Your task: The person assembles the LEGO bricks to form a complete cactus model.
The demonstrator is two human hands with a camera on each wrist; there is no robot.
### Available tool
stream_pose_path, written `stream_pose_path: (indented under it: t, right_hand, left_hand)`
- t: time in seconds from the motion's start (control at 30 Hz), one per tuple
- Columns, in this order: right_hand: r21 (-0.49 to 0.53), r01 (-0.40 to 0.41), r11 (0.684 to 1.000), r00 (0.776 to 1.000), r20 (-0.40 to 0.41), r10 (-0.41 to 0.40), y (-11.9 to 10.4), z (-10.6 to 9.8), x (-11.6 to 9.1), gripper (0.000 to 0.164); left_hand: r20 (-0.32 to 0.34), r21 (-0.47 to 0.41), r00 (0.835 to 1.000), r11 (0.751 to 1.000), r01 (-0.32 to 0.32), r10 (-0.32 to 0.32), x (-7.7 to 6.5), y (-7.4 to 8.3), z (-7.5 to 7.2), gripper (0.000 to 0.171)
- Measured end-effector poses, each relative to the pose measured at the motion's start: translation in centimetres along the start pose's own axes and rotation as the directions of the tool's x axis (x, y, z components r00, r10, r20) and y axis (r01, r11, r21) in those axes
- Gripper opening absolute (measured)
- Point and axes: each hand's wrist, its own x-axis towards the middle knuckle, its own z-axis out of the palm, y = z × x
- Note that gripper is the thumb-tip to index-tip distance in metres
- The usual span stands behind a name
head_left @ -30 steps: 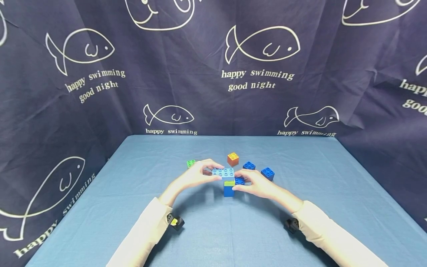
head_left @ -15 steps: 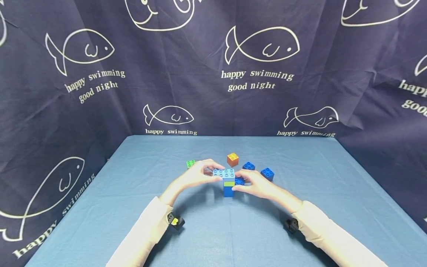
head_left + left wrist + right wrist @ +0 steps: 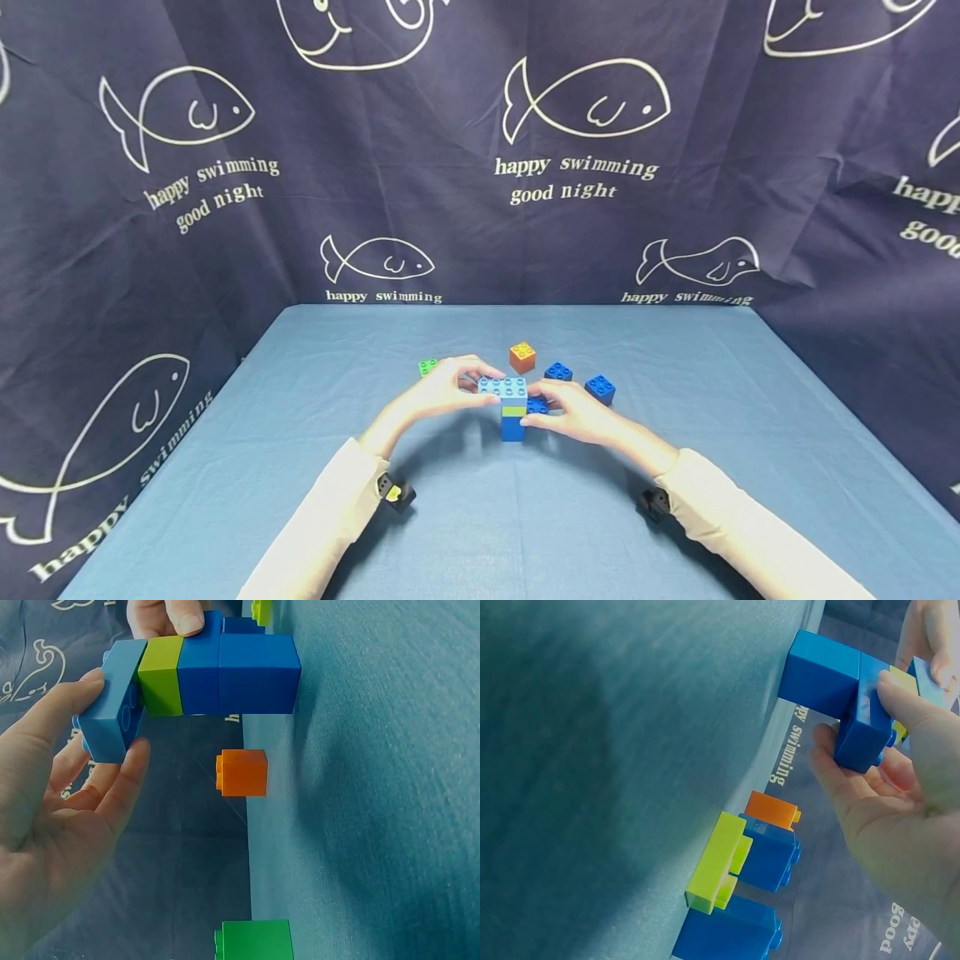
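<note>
A small tower of toy building bricks stands on the table between both hands. At its foot is a dark blue brick (image 3: 260, 673). Above that lies a longer dark blue brick (image 3: 866, 716) that juts out to the right, then a lime green brick (image 3: 513, 412). A light blue brick (image 3: 502, 386) tops it, overhanging to the left and slightly tilted against the lime one in the left wrist view. My left hand (image 3: 450, 390) pinches the light blue brick's overhanging end between thumb and fingers. My right hand (image 3: 573, 412) grips the jutting end of the longer dark blue brick.
Behind the tower sits an orange brick (image 3: 522, 358). Two blue bricks, one a blue brick (image 3: 600, 389) farther right, lie past the right hand. A green brick (image 3: 428, 367) is partly behind the left hand. The right wrist view also shows a loose lime brick (image 3: 716, 862).
Both hands keep their grips and the tower stays in place. The head view has shifted very slightly.
</note>
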Motion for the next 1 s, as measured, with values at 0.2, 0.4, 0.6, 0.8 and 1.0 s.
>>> stream_pose_path:
  t: [0.2,0.4,0.6,0.8,1.0]
  right_hand:
    - [-0.015,-0.001,1.0,1.0,0.001,0.001,-0.16,0.11,0.07,0.042]
    - [-0.009,-0.006,1.0,1.0,0.01,0.006,-0.19,0.22,0.06,0.043]
    - [-0.02,0.003,1.0,1.0,0.007,-0.003,-0.09,0.22,0.13,0.044]
    - [-0.012,0.003,1.0,1.0,-0.002,-0.003,0.15,0.25,0.14,0.045]
    - [-0.008,-0.001,1.0,1.0,-0.009,0.001,0.39,0.32,0.22,0.044]
  left_hand:
    - [-0.001,0.007,1.0,1.0,0.001,-0.001,-0.15,-0.21,-0.01,0.035]
    - [0.005,0.023,1.0,1.0,0.019,-0.019,-0.35,-0.27,0.02,0.034]
    - [0.009,0.015,1.0,1.0,-0.002,0.002,-0.32,-0.25,0.0,0.034]
    - [0.014,0.019,1.0,1.0,-0.009,0.009,-0.2,-0.15,-0.01,0.034]
    - [0.01,0.03,1.0,1.0,0.003,-0.003,-0.07,0.02,0.05,0.033]
